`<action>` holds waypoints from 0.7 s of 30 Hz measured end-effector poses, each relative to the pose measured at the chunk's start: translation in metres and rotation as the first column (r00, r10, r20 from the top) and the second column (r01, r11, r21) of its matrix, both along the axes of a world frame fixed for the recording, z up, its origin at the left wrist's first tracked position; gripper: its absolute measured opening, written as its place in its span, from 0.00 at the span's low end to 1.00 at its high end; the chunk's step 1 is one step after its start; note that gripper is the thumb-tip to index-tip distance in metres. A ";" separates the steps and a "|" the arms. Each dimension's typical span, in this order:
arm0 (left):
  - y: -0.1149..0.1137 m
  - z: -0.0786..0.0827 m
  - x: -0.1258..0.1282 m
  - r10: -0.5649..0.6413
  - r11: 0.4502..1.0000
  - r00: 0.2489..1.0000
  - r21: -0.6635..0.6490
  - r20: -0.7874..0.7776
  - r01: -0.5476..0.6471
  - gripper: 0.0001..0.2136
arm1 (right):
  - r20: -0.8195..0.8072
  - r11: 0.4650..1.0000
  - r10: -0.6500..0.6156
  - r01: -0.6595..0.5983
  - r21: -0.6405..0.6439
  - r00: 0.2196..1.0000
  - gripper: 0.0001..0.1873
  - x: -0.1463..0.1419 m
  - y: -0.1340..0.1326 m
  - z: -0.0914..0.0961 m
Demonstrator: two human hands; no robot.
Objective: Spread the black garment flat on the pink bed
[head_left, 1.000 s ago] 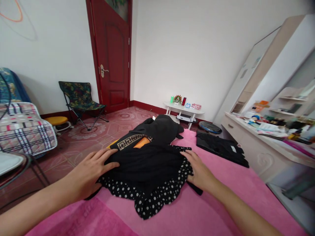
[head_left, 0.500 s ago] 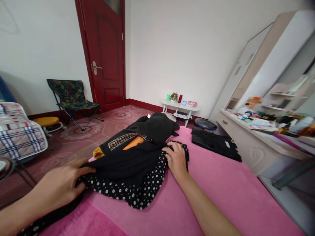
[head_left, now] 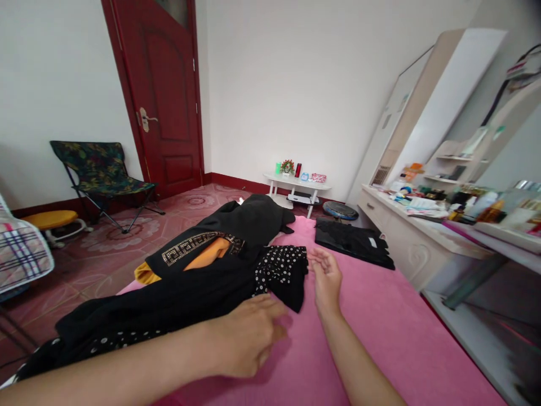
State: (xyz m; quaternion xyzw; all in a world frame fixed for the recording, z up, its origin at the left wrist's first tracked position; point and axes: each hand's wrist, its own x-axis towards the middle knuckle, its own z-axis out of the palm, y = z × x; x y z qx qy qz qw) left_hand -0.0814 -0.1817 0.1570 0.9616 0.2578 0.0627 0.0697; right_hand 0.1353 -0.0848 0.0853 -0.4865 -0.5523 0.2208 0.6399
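Both hands [head_left: 327, 276] open — palms low

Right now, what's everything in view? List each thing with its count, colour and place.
polka-dot garment: 1, black with white dots, spread on the bed, partly under black cloth
bed cover: 1, pink, under the clothes
clothes pile: 1, black with gold trim and an orange piece, at the bed's far end
folded garment: 1, black, on the bed by the dresser
door: 1, dark red, back left
folding chair: 1, dark floral, left of the door
small table: 1, white, far wall
dresser: 1, white, right, cluttered top
left hand: near the garment's lower edge
right hand: open, beside the garment
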 end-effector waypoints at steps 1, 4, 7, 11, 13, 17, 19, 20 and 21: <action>0.015 -0.012 0.013 -0.019 0.998 1.000 0.058 -0.021 0.020 0.25 | -0.060 0.998 -0.057 0.054 -0.036 0.997 0.17 0.014 -0.001 -0.010; 0.068 -0.035 0.040 0.042 0.968 0.998 0.247 -0.039 -0.031 0.40 | -0.177 0.979 -0.142 0.112 -0.172 0.974 0.14 0.044 -0.001 -0.037; 0.117 -0.037 0.054 0.230 0.944 0.973 0.248 -0.023 -0.218 0.51 | -0.181 0.976 -0.116 0.079 -0.201 0.977 0.12 0.046 0.002 -0.048; 0.158 -0.032 0.066 0.433 0.901 0.890 0.045 -0.143 -0.432 0.59 | -0.095 0.972 0.073 -0.092 -0.214 0.993 0.10 0.029 0.006 -0.044; 0.166 -0.032 0.069 0.460 0.881 0.866 -0.016 -0.197 -0.472 0.59 | -0.107 0.967 0.108 -0.129 -0.221 0.988 0.11 0.027 0.007 -0.043; 0.154 -0.030 0.066 0.475 0.879 0.879 -0.022 -0.023 -0.476 0.50 | -0.144 0.963 0.093 -0.126 -0.238 0.985 0.12 0.036 0.009 -0.048; 0.136 -0.021 0.056 0.422 0.907 0.885 -0.067 0.198 -0.417 0.44 | -0.147 0.962 0.102 -0.135 -0.236 0.984 0.11 0.041 0.011 -0.051; 0.126 -0.014 0.048 0.377 0.926 0.863 -0.105 0.337 -0.363 0.42 | -0.146 0.963 0.112 -0.144 -0.228 0.983 0.11 0.042 0.011 -0.052; 0.116 -0.007 0.037 0.333 0.942 0.808 -0.143 0.486 -0.303 0.42 | -0.147 0.963 0.118 -0.149 -0.223 0.982 0.11 0.043 0.011 -0.053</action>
